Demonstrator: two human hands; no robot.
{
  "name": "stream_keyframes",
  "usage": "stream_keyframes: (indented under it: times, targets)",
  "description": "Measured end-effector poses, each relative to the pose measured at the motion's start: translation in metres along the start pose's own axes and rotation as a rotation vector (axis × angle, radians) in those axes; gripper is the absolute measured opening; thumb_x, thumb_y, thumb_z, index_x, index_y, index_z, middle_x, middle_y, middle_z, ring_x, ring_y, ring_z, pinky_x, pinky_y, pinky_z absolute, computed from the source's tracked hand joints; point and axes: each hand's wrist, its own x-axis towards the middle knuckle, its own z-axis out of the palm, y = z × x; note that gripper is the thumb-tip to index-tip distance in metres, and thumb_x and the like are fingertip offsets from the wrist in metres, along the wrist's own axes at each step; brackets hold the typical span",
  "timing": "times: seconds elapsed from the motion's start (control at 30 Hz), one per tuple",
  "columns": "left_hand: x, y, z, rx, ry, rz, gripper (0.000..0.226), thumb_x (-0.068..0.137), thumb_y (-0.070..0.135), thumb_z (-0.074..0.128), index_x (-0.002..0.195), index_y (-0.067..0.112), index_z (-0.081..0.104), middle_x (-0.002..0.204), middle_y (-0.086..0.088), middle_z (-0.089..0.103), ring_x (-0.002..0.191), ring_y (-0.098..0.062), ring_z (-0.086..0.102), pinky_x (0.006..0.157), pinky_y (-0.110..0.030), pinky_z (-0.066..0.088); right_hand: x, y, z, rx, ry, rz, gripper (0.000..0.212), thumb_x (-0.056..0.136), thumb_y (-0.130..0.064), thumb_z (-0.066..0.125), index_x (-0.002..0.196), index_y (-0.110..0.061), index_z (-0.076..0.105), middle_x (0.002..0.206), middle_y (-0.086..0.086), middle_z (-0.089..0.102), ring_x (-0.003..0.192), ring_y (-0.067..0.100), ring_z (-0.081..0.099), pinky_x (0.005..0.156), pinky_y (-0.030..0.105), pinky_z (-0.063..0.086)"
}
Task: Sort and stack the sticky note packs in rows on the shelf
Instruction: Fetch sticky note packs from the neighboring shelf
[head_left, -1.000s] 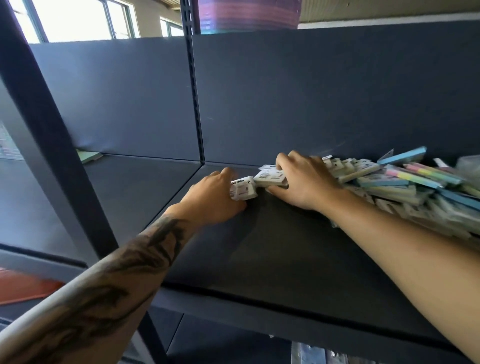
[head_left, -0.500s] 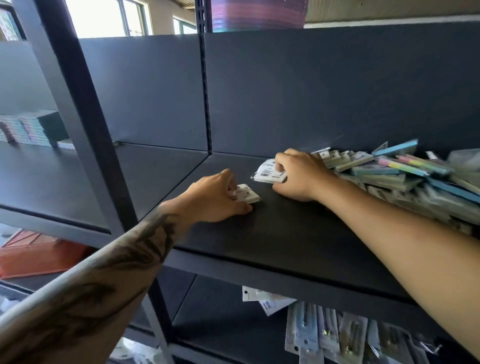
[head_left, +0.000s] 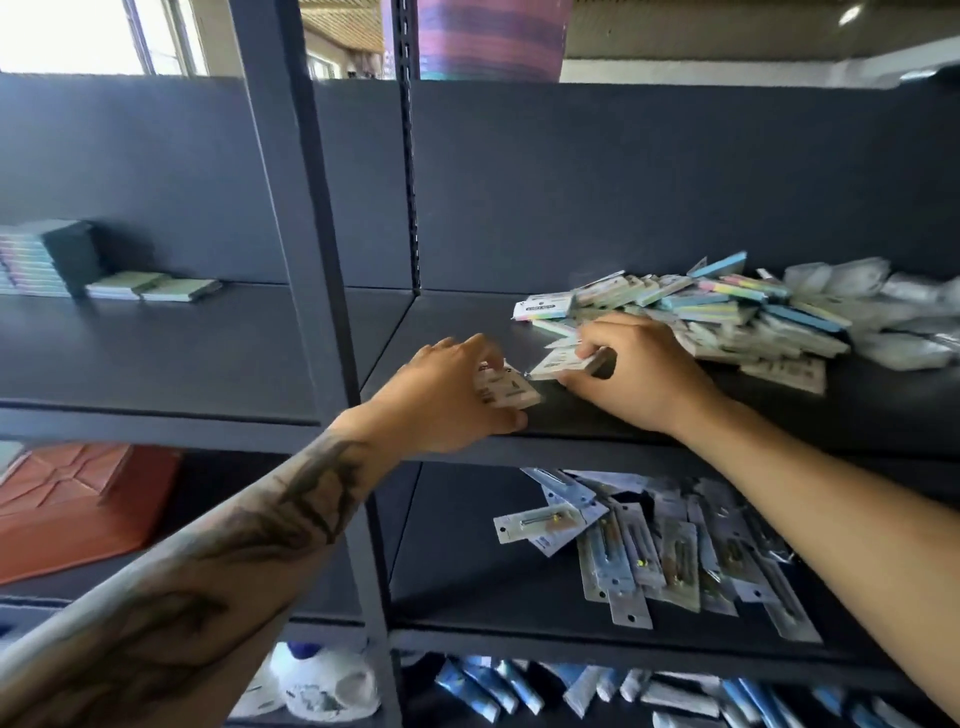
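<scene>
A small white sticky note pack (head_left: 506, 391) sits in the left hand (head_left: 447, 400), pinched between the thumb below and the curled fingers (head_left: 480, 348) above, just over the front edge of the dark shelf (head_left: 519, 332). Just beside it, almost corner to corner, a second pack (head_left: 563, 362) with a printed label is held by the right hand (head_left: 636, 376), whose fingers are curled over its top while the heel of the hand rests on the shelf. Behind and to the right of that hand lies the loose pile of packs (head_left: 727, 317), a jumble of white, blue, yellow and pink ones overlapping at all angles against the back panel, with one pastel-striped pack (head_left: 543, 305) lying flat at its left end. Clear plastic-wrapped items (head_left: 883, 312) crowd the far right of the same shelf. Past the upright post (head_left: 306, 260), on the neighbouring shelf to the left, a tall neat stack of packs (head_left: 39, 260) stands near the back panel with two low greenish stacks (head_left: 156, 286) just beside it. The tier below holds scattered blister-carded items (head_left: 649, 545), and an orange-red moulded object (head_left: 78, 504) sits lower left.
</scene>
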Motion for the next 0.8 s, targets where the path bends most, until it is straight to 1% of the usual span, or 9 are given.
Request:
stream_keyframes:
  times: [0.07, 0.13, 0.23, 0.3, 0.37, 0.43, 0.57, 0.7, 0.8]
  targets:
    - [-0.022, -0.008, -0.007, -0.014, 0.005, 0.037, 0.065, 0.074, 0.063, 0.078, 0.127, 0.039, 0.051, 0.114, 0.006, 0.055, 0.107, -0.02, 0.051, 0.088, -0.038, 0.048, -0.017, -0.024, -0.003, 0.0, 0.04, 0.028, 0.031, 0.078, -0.044, 0.08, 0.088, -0.016, 0.07, 0.093, -0.001, 0.071, 0.091, 0.023, 0.064, 0.081, 0.041, 0.053]
    - [-0.047, -0.018, -0.016, -0.034, 0.005, 0.055, 0.064, 0.075, 0.062, 0.078, 0.127, 0.039, 0.051, 0.113, 0.007, 0.056, 0.106, -0.019, 0.051, 0.09, -0.038, 0.048, -0.032, -0.051, -0.004, 0.019, 0.083, 0.022, 0.032, 0.079, -0.044, 0.081, 0.091, -0.016, 0.072, 0.096, -0.002, 0.072, 0.093, 0.022, 0.065, 0.082, 0.04, 0.054]
    - [-0.085, -0.04, -0.026, -0.066, 0.013, 0.067, 0.062, 0.077, 0.059, 0.078, 0.129, 0.037, 0.052, 0.112, 0.008, 0.055, 0.109, -0.018, 0.05, 0.091, -0.036, 0.047, -0.048, -0.095, 0.001, 0.064, 0.146, -0.026, 0.026, 0.079, -0.034, 0.085, 0.089, -0.013, 0.072, 0.095, 0.0, 0.073, 0.092, 0.022, 0.067, 0.083, 0.04, 0.054]
    - [-0.11, -0.059, -0.031, -0.077, -0.004, 0.046, 0.062, 0.076, 0.06, 0.078, 0.128, 0.039, 0.051, 0.112, 0.009, 0.055, 0.109, -0.018, 0.051, 0.091, -0.036, 0.047, -0.056, -0.123, 0.009, 0.094, 0.156, -0.063, 0.025, 0.078, -0.027, 0.088, 0.089, -0.01, 0.072, 0.098, 0.001, 0.074, 0.095, 0.022, 0.068, 0.085, 0.038, 0.052]
    - [-0.134, -0.083, -0.036, -0.068, -0.03, 0.011, 0.061, 0.076, 0.061, 0.079, 0.127, 0.041, 0.052, 0.114, 0.009, 0.055, 0.108, -0.017, 0.051, 0.089, -0.036, 0.047, -0.06, -0.15, 0.021, 0.134, 0.153, -0.103, 0.026, 0.079, -0.027, 0.088, 0.09, -0.009, 0.072, 0.101, 0.001, 0.075, 0.098, 0.022, 0.068, 0.086, 0.037, 0.052]
    - [-0.156, -0.109, -0.044, -0.067, -0.028, -0.029, 0.061, 0.076, 0.06, 0.079, 0.127, 0.041, 0.052, 0.116, 0.009, 0.055, 0.108, -0.017, 0.051, 0.087, -0.034, 0.045, -0.06, -0.177, 0.035, 0.177, 0.131, -0.154, 0.028, 0.079, -0.031, 0.086, 0.09, -0.009, 0.072, 0.103, 0.0, 0.075, 0.1, 0.021, 0.067, 0.086, 0.037, 0.053]
    - [-0.196, -0.16, -0.063, -0.054, 0.026, -0.134, 0.062, 0.078, 0.062, 0.078, 0.13, 0.042, 0.051, 0.119, 0.008, 0.054, 0.109, -0.017, 0.05, 0.089, -0.033, 0.043, -0.04, -0.23, 0.07, 0.252, 0.07, -0.24, 0.028, 0.079, -0.031, 0.087, 0.091, -0.01, 0.074, 0.106, -0.002, 0.075, 0.104, 0.019, 0.067, 0.085, 0.039, 0.055]
    - [-0.232, -0.217, -0.084, -0.02, 0.076, -0.268, 0.06, 0.078, 0.062, 0.077, 0.129, 0.041, 0.053, 0.12, 0.008, 0.055, 0.112, -0.018, 0.049, 0.089, -0.033, 0.041, -0.012, -0.284, 0.114, 0.35, 0.027, -0.283, 0.028, 0.08, -0.033, 0.087, 0.093, -0.012, 0.074, 0.108, -0.003, 0.075, 0.106, 0.017, 0.066, 0.086, 0.037, 0.056]
    - [-0.258, -0.258, -0.101, -0.004, 0.117, -0.357, 0.058, 0.077, 0.062, 0.078, 0.125, 0.04, 0.055, 0.122, 0.008, 0.057, 0.116, -0.02, 0.05, 0.096, -0.038, 0.045, 0.01, -0.325, 0.152, 0.416, -0.015, -0.332, 0.031, 0.08, -0.039, 0.084, 0.093, -0.013, 0.074, 0.108, -0.003, 0.075, 0.107, 0.017, 0.067, 0.087, 0.038, 0.056]
